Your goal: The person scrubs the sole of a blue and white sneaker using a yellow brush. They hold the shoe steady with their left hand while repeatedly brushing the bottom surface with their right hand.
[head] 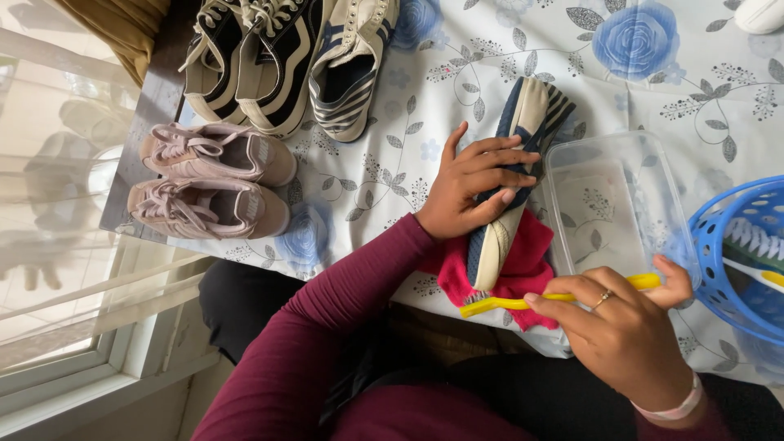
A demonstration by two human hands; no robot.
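Floral tablecloth (670,90) underlies left hand (469,192) fingers wrapped over a striped shoe (510,180), right hand (625,327) pinching a yellow brush (506,305).

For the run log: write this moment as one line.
left hand pins striped shoe on red cloth | right hand holds yellow brush | clear tub beside

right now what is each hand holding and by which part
The left hand grips a navy and cream shoe across its middle, sole turned up, over a red cloth. The right hand holds a yellow brush by its handle.
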